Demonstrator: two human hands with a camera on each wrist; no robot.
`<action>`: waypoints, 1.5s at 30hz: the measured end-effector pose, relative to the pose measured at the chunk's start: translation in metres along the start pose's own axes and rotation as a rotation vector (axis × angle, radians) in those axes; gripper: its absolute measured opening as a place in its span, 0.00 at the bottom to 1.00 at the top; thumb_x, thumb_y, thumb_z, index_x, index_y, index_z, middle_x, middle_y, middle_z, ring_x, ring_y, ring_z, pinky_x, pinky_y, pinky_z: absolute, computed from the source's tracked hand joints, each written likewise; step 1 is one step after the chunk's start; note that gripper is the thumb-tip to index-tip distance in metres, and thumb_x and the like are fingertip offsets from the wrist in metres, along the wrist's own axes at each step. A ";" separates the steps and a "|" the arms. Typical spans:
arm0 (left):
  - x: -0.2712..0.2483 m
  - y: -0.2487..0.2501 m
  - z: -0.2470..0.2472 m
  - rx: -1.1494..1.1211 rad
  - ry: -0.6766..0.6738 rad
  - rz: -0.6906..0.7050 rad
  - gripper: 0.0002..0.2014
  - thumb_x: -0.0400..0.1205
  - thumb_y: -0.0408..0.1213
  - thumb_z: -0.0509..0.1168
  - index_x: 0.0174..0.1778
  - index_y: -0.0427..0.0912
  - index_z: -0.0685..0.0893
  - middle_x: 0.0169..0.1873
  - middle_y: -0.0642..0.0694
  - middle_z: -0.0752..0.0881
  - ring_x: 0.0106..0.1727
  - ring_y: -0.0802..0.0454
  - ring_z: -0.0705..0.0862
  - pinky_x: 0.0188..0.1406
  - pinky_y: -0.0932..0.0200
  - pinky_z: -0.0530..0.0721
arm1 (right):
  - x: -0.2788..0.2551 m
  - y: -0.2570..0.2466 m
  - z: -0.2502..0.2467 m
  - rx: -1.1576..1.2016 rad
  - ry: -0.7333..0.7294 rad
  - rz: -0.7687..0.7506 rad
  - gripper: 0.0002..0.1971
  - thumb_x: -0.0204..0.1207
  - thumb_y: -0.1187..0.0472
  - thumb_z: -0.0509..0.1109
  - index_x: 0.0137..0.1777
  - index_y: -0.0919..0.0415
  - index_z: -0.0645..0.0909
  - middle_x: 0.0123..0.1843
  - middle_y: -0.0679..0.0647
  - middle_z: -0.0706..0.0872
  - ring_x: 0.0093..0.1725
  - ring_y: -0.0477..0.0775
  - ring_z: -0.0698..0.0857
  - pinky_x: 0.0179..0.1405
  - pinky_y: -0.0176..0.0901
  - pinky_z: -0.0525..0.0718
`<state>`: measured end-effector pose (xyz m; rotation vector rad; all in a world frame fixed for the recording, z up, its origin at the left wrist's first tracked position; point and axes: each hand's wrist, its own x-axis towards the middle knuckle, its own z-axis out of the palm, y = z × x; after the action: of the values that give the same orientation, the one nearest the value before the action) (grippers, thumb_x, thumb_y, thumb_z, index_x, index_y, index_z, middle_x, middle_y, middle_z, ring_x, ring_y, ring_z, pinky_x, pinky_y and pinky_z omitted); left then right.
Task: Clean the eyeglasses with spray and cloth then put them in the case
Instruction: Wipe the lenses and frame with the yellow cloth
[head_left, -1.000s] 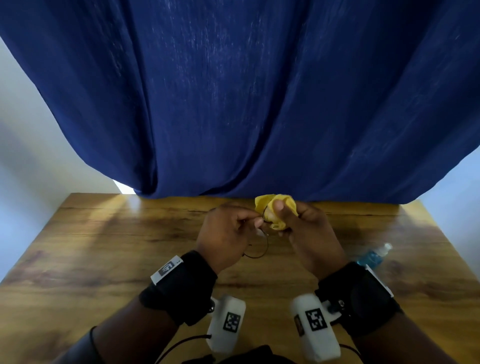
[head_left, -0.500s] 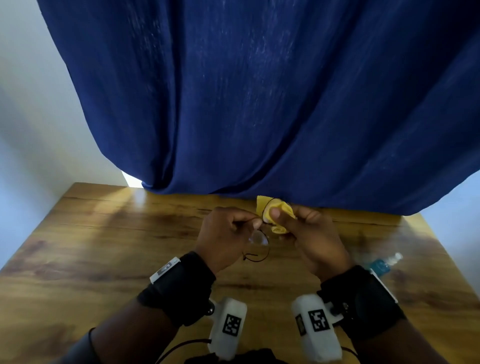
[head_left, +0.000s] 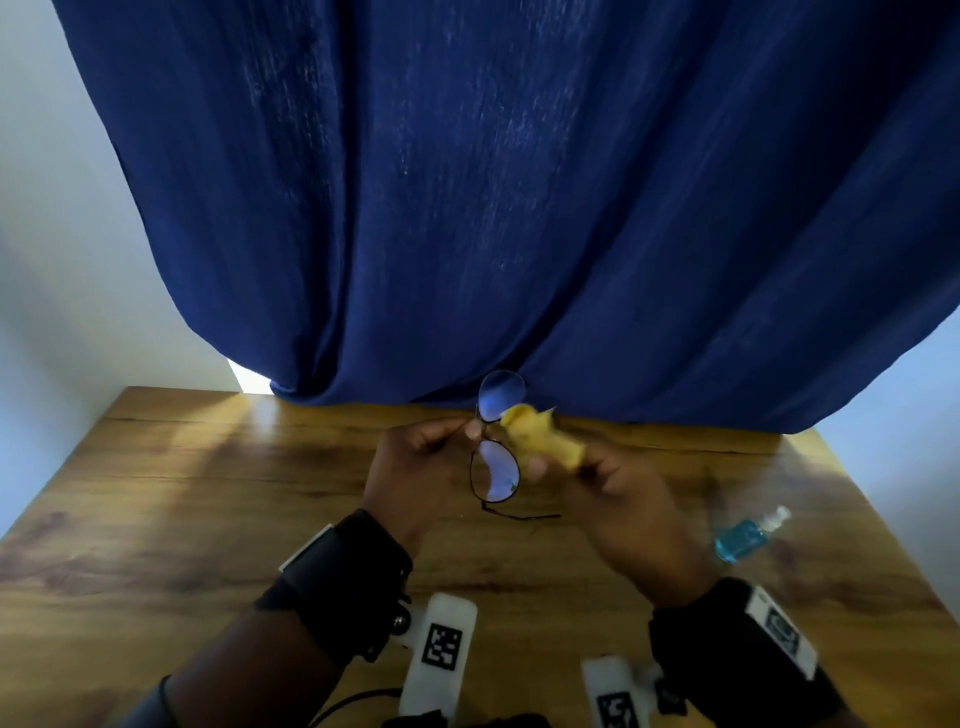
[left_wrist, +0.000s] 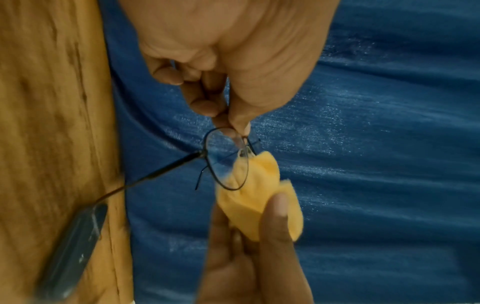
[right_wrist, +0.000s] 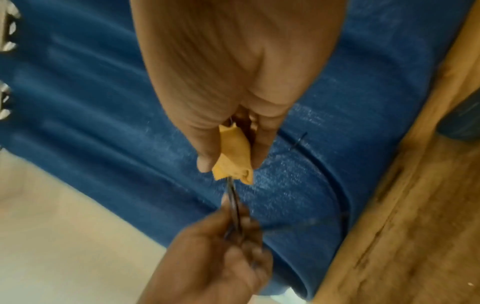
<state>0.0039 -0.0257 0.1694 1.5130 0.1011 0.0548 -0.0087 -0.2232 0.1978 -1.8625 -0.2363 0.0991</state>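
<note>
The left hand (head_left: 415, 467) holds the eyeglasses (head_left: 496, 457) above the tabletop (head_left: 208, 519), in front of the blue curtain (head_left: 519, 208). Its thumb and fingers (left_wrist: 207, 107) pinch the thin dark frame at the bridge, between the two lenses. One lens stands above the other, and one temple arm points sideways. The right hand (head_left: 623, 509) pinches the yellow cloth (head_left: 540, 436) between thumb and fingers (right_wrist: 205, 162); the cloth lies bunched just beside the lenses, touching one of them. The spray bottle (head_left: 745, 535) with blue liquid lies on the tabletop at the right, well apart from the hands.
</note>
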 end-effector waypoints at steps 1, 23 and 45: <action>-0.002 0.001 0.006 -0.057 -0.016 -0.001 0.09 0.87 0.36 0.69 0.49 0.41 0.95 0.46 0.45 0.96 0.53 0.50 0.94 0.56 0.55 0.90 | -0.002 0.001 0.005 -0.011 -0.055 -0.021 0.08 0.82 0.51 0.74 0.58 0.40 0.90 0.39 0.44 0.92 0.39 0.40 0.86 0.39 0.32 0.80; -0.017 0.002 0.075 0.192 0.075 0.195 0.04 0.82 0.37 0.75 0.50 0.45 0.95 0.45 0.55 0.96 0.52 0.61 0.92 0.54 0.67 0.87 | 0.012 0.042 -0.058 0.613 -0.001 0.251 0.22 0.69 0.56 0.82 0.61 0.66 0.89 0.57 0.64 0.93 0.58 0.60 0.92 0.62 0.57 0.86; -0.003 -0.002 0.043 0.088 -0.005 0.063 0.06 0.81 0.26 0.73 0.47 0.39 0.94 0.42 0.46 0.96 0.45 0.54 0.94 0.45 0.63 0.89 | 0.024 0.028 -0.025 -0.491 0.167 -0.388 0.07 0.72 0.53 0.84 0.43 0.53 0.91 0.40 0.41 0.86 0.43 0.39 0.81 0.41 0.23 0.73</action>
<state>0.0048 -0.0687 0.1698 1.6043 0.0521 0.0984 0.0226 -0.2494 0.1799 -2.2570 -0.5369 -0.4142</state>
